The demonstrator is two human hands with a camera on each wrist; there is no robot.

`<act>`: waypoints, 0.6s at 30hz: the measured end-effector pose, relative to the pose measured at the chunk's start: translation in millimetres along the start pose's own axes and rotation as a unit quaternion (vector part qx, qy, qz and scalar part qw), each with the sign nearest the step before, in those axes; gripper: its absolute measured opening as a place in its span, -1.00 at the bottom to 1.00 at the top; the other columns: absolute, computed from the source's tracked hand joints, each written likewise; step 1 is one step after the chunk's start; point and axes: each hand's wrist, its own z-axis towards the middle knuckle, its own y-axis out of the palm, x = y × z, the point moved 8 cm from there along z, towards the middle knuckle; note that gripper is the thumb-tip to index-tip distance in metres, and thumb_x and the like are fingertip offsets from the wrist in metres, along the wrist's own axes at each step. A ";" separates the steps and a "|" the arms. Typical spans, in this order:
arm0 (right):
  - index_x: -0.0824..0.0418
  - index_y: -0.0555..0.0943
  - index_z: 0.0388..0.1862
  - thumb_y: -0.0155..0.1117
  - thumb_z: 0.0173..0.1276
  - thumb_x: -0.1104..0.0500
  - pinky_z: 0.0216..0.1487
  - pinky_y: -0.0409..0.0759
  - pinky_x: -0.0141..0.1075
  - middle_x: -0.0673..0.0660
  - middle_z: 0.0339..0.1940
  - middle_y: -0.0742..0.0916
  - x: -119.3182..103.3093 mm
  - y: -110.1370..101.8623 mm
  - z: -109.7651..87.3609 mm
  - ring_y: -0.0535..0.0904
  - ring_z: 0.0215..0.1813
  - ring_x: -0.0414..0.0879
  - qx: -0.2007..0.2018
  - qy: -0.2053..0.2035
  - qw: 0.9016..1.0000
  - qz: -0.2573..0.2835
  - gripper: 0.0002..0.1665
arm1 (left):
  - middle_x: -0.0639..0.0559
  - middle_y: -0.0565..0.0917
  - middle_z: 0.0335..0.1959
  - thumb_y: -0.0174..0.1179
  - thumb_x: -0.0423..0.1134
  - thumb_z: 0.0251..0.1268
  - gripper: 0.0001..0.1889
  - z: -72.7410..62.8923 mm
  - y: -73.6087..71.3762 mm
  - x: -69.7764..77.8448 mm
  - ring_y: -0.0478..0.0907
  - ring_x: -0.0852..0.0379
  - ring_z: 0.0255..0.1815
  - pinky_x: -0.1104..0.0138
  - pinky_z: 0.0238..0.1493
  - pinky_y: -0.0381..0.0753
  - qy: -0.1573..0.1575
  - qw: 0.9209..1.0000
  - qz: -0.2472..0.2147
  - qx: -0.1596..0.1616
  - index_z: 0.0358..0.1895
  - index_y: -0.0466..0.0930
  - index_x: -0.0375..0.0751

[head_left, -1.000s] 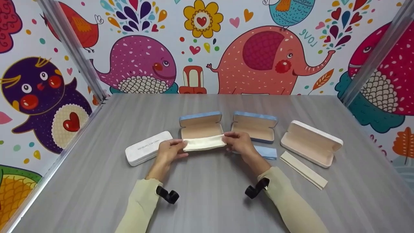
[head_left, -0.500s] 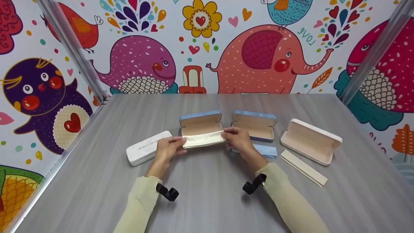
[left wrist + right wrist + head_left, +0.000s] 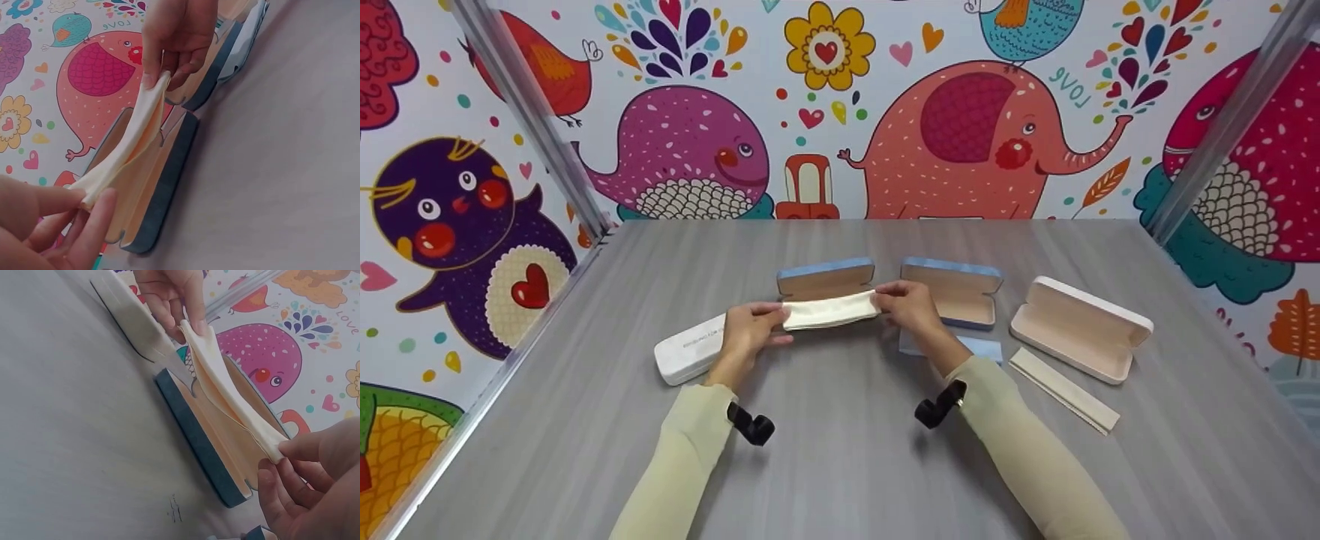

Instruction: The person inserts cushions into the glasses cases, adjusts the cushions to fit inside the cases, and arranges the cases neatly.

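Cream cloth (image 3: 831, 311) has moved farther over the left blue case (image 3: 825, 280)

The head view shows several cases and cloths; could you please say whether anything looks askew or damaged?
No damage shows, on the held cloth or elsewhere. The open white case, beige cloth and closed white case lie slanted, perhaps askew, since the blue cases between them sit straighter.

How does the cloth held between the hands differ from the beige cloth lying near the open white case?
The held cloth is pinched by the left hand and right hand; the beige cloth lies untouched on the table. The held cloth looks paler, the beige cloth darker. The held cloth sags slightly; the beige cloth lies straight. Both are folded into long strips.
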 end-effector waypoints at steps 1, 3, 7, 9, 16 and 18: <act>0.32 0.70 -0.05 0.35 0.35 0.26 -0.23 0.70 -0.27 0.08 -0.25 0.72 0.4 0.5 1.1 0.62 -0.31 -0.18 -0.001 0.003 1.000 -0.002 -0.77 | -0.14 0.64 -0.20 0.24 -0.46 0.33 -0.70 1.2 -0.1 0.5 0.68 0.17 -0.41 0.36 -0.37 0.77 -0.001 1.000 0.001 0.001 0.08 0.59 -0.56; 0.30 0.70 -0.05 0.34 0.35 0.25 -0.28 0.69 -0.27 0.07 -0.26 0.71 1.0 1.0 3.5 0.61 -0.32 -0.15 0.000 0.006 1.000 -0.006 -0.78 | -0.12 0.62 -0.24 0.24 -0.47 0.32 -0.70 4.2 0.3 1.7 0.68 0.16 -0.42 0.37 -0.38 0.77 -0.002 1.000 0.005 0.001 0.07 0.59 -0.56; 0.28 0.69 -0.05 0.31 0.38 0.24 -0.31 0.66 -0.29 0.10 -0.22 0.70 -0.4 2.4 7.3 0.61 -0.28 -0.11 0.004 0.007 1.000 -0.014 -0.79 | -0.09 0.62 -0.27 0.25 -0.46 0.29 -0.71 10.0 1.0 5.3 0.67 0.14 -0.38 0.37 -0.38 0.77 -0.009 1.000 0.027 0.002 0.04 0.62 -0.52; 0.29 0.69 -0.05 0.29 0.40 0.25 -0.31 0.64 -0.30 0.11 -0.21 0.70 -2.1 3.5 9.5 0.60 -0.29 -0.12 0.006 0.005 1.000 -0.016 -0.80 | -0.09 0.64 -0.28 0.27 -0.46 0.27 -0.72 12.2 0.9 7.1 0.66 0.15 -0.38 0.38 -0.38 0.77 -0.011 0.999 0.035 0.004 0.03 0.63 -0.51; 0.31 0.68 -0.10 0.28 0.39 0.28 -0.46 0.58 -0.33 0.03 -0.39 0.63 -3.9 8.1 17.6 0.52 -0.44 -0.15 0.012 0.003 0.999 -0.033 -0.83 | -0.10 0.68 -0.28 0.26 -0.44 0.29 -0.76 17.3 -1.5 10.5 0.68 0.18 -0.43 0.39 -0.39 0.76 -0.005 0.997 0.069 0.020 -0.01 0.66 -0.46; 0.31 0.67 -0.11 0.28 0.39 0.28 -0.45 0.58 -0.34 0.03 -0.40 0.61 -4.5 10.2 19.0 0.50 -0.44 -0.17 0.015 0.001 0.999 -0.040 -0.84 | -0.09 0.67 -0.28 0.26 -0.43 0.30 -0.77 19.2 -3.0 11.7 0.67 0.18 -0.42 0.41 -0.40 0.76 -0.001 0.996 0.081 0.029 -0.02 0.67 -0.44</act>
